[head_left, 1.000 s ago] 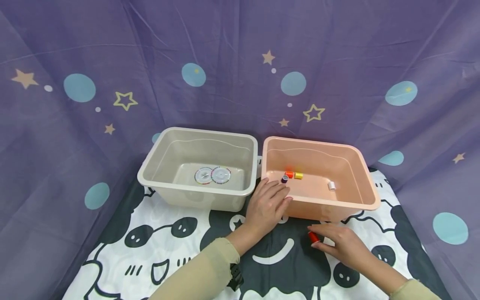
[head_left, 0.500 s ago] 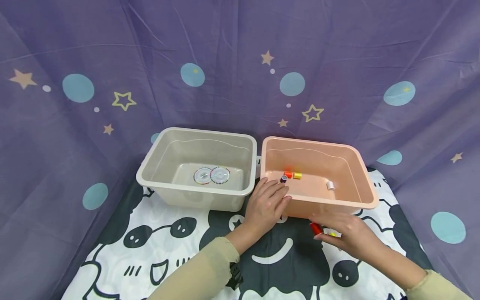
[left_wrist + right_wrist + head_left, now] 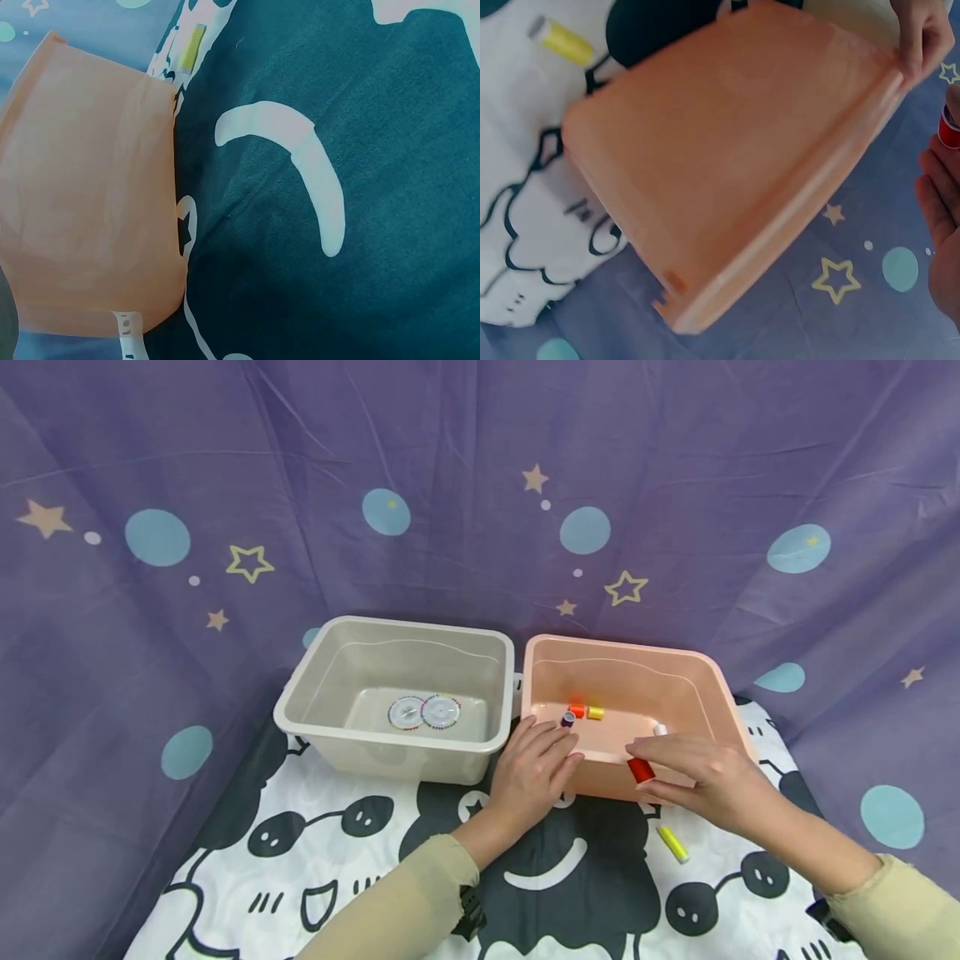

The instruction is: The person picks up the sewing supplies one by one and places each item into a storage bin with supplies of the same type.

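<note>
My right hand (image 3: 712, 777) pinches a red thread spool (image 3: 641, 770) between thumb and fingers, overlapping the front rim of the peach bin (image 3: 675, 768) in the head view. The spool also shows at the edge of the right wrist view. My left hand (image 3: 531, 772) grips the front left part of that bin's rim, fingers over the edge. Inside the bin lie an orange-red spool (image 3: 577, 710), a yellow spool (image 3: 595, 713), a dark purple spool (image 3: 567, 719) and a white spool (image 3: 660, 729), partly hidden by the right hand. On the cloth in front lies another yellow spool (image 3: 672, 844).
A grey-beige bin (image 3: 393, 741) stands left of the peach one, holding two round white pin wheels (image 3: 441, 711) with coloured pinheads. A black-and-white cartoon cloth (image 3: 555, 893) covers the table. Behind the bins hangs a purple curtain (image 3: 465, 485) with stars and dots.
My right hand has lifted the red spool from near the cloth up to the peach bin's front rim. The yellow spool on the cloth has come into view. The left hand has stayed put.
</note>
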Motion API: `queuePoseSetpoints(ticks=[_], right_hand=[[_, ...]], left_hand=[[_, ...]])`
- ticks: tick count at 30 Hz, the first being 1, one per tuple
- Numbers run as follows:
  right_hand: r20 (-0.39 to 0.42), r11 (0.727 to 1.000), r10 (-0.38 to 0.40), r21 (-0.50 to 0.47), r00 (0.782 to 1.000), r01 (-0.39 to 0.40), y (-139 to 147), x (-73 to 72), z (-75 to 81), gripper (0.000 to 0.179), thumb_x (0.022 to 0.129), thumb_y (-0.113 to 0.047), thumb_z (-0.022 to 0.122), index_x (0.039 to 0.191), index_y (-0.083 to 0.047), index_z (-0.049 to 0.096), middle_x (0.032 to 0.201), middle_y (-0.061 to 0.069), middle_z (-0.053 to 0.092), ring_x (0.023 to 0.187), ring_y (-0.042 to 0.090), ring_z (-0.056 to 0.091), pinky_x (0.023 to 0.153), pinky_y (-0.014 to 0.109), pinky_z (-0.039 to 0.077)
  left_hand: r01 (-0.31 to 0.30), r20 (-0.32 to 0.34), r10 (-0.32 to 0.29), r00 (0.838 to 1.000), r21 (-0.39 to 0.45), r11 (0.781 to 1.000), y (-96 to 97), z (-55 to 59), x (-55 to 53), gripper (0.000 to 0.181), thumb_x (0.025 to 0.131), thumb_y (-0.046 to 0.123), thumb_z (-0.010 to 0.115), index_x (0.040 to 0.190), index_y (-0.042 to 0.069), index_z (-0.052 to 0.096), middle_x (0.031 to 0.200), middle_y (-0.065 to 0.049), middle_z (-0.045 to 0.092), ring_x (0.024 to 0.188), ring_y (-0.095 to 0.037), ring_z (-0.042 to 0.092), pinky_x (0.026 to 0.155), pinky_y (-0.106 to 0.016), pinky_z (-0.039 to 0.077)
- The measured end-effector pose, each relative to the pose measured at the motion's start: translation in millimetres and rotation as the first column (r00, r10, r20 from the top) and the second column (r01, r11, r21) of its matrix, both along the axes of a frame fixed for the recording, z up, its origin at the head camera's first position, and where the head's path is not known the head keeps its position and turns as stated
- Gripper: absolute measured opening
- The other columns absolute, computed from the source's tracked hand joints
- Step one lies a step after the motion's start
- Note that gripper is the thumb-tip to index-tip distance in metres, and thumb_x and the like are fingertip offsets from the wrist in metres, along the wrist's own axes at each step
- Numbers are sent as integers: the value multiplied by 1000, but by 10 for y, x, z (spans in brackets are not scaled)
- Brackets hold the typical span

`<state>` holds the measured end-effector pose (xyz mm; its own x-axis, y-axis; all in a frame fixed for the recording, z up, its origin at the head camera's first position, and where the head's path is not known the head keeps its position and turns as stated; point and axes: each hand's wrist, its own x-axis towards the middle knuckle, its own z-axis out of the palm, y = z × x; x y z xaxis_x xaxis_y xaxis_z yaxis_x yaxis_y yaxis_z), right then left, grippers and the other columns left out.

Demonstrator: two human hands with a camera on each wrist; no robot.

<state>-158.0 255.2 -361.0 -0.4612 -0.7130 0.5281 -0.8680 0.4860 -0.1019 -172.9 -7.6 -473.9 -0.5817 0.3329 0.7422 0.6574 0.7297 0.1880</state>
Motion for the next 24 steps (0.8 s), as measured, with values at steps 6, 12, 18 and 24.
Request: queuePoseSetpoints(ticks=[6,12,18,24], right_hand=[[-55,999,30,16,998,-29,12,-210,181,63,105,-62,49,118,-9,81,106,2,82,87,21,79,88,20,60],[-55,998,38,50,998,-35,2,-432,319,66,105,-64,47,116,-8,80,105,3,81,88,22,79,82,26,63],[-34,996,48,75,998,-45,10,-669,397,54,102,-55,61,118,-7,79,100,4,80,75,16,72,60,24,59],[-6,993,-1,118,1000,1,16,-877,442,61,64,-2,101,121,-4,80,108,11,80,83,23,76,61,38,63]], left_hand=[[8,4,-8,1000,9,1000,3,4,-1,29,105,34,69,122,13,81,125,-2,78,125,-20,69,125,-44,39],[9,22,-9,1000,6,1000,6,10,-5,29,105,34,69,124,14,80,127,-1,78,125,-21,69,125,-44,39],[7,53,-8,999,6,1000,7,16,3,30,106,35,68,125,15,80,128,-1,77,128,-19,67,127,-42,35],[8,59,-8,998,12,1000,8,35,11,30,106,34,69,125,15,80,128,-1,77,129,-18,66,126,-43,36]])
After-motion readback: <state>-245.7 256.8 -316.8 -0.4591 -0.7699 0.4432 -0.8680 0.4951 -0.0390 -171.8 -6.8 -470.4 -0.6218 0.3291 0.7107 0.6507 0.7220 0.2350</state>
